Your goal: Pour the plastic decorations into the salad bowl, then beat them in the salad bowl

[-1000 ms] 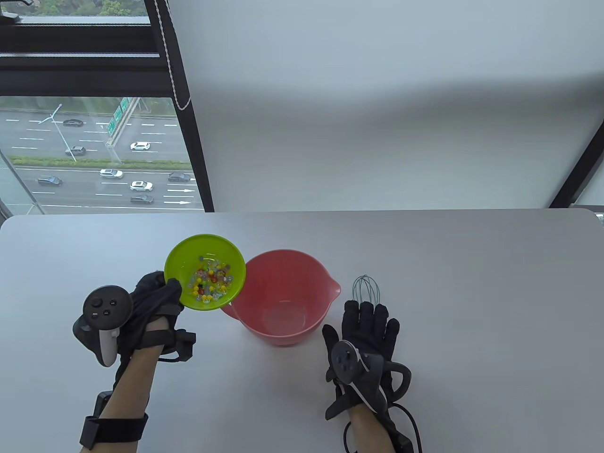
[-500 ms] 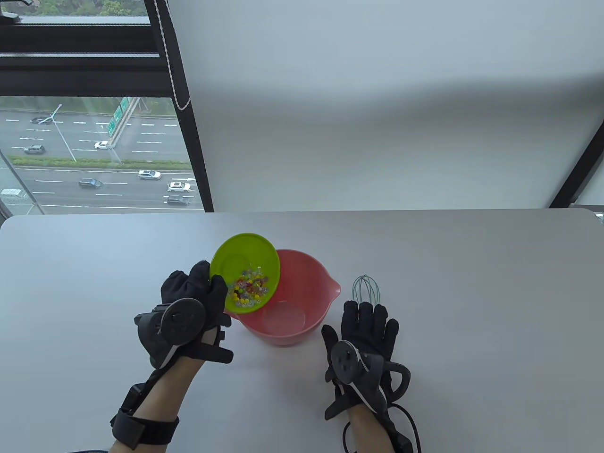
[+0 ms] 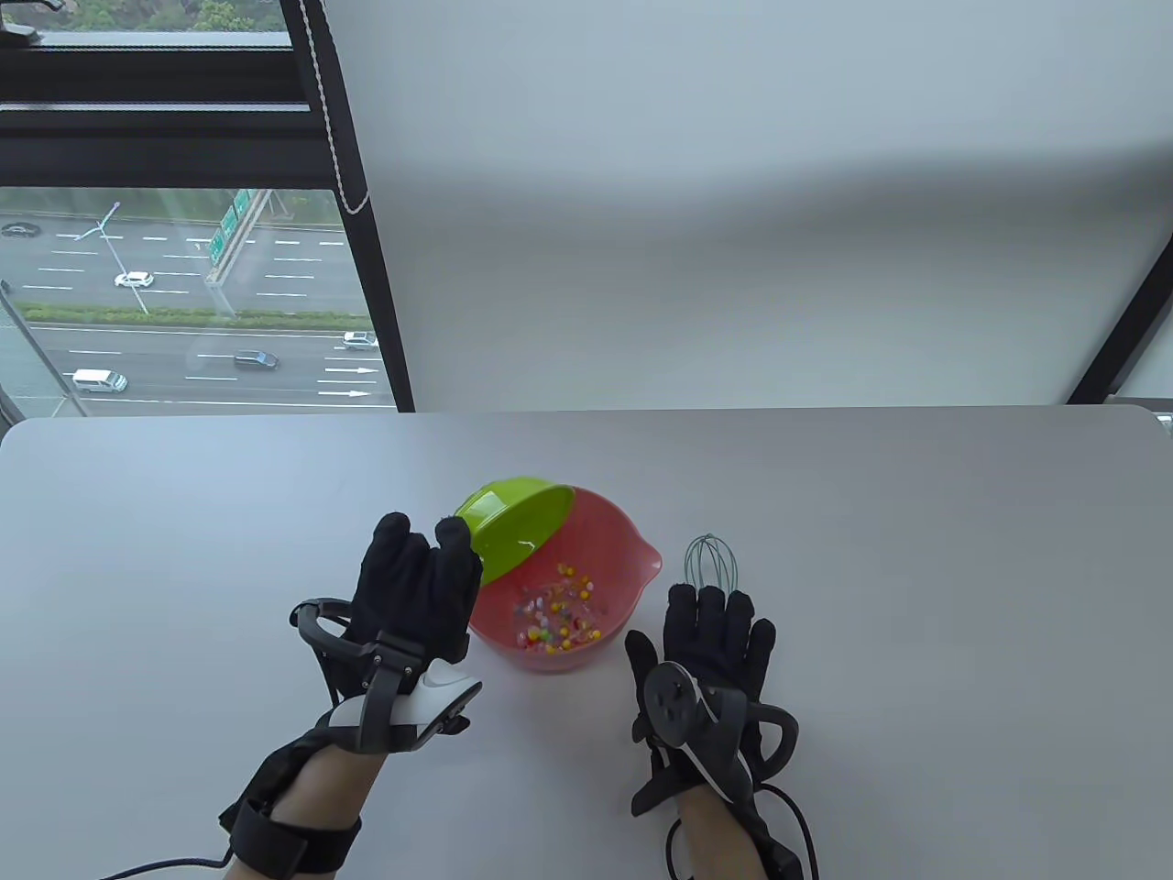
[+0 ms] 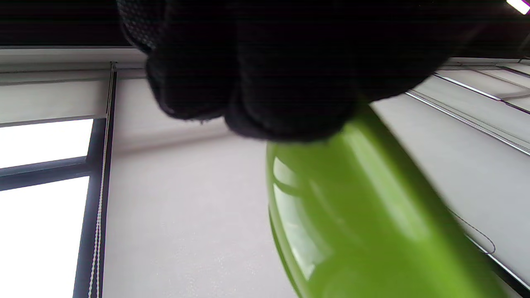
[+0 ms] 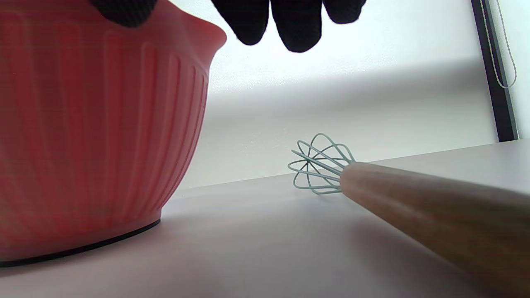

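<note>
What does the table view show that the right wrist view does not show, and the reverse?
Only the table view: the beads lying in the red bowl, the left hand tipping the green bowl over it. Only the right wrist view: the whisk's wooden handle and the red bowl's ribbed side. Both show the whisk wires, the right hand and the table.

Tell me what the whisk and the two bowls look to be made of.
Whisk: handle looks like matte wood, brown with faint grain; thin pale green loops, probably coated wire. Green bowl: glossy, likely plastic, with sharp window reflections. Pink salad bowl: satin, slightly translucent ribbed wall, probably plastic, on a dark base ring, possibly rubber.
</note>
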The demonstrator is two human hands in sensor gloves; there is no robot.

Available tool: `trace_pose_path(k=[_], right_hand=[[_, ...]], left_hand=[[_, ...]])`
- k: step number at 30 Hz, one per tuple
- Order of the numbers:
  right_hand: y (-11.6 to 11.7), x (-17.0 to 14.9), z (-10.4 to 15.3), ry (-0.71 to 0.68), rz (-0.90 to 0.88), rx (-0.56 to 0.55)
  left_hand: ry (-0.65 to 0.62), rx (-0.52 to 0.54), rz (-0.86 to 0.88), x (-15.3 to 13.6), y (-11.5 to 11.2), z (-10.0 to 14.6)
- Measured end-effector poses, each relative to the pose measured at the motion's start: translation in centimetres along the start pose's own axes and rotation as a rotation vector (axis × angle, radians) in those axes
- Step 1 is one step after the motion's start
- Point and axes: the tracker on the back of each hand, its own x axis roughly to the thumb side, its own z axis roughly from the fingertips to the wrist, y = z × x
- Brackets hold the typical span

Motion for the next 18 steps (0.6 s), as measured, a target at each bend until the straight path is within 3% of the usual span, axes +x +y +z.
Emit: trace_pose_path(k=[6, 9, 12, 18], right_hand=[[0.0, 0.1, 0.0, -0.004, 0.007, 0.000], [-0.2, 0.0, 0.0, -0.001, 0.000, -0.006], [-0.2, 0.0, 0.0, -0.002, -0.006, -0.008], [-0.2, 0.3, 0.2, -0.018, 0.003, -0.010]], left_hand=[[-0.102, 0.058, -0.069, 0.5, 0.8, 0.3], [-0.094, 0.066, -0.063, 0.3, 1.3, 0.5], [0.014, 0.043, -0.010, -1.4, 1.4, 0.9], [0.389, -0.117, 0.163, -7.3, -0.7, 3.4]])
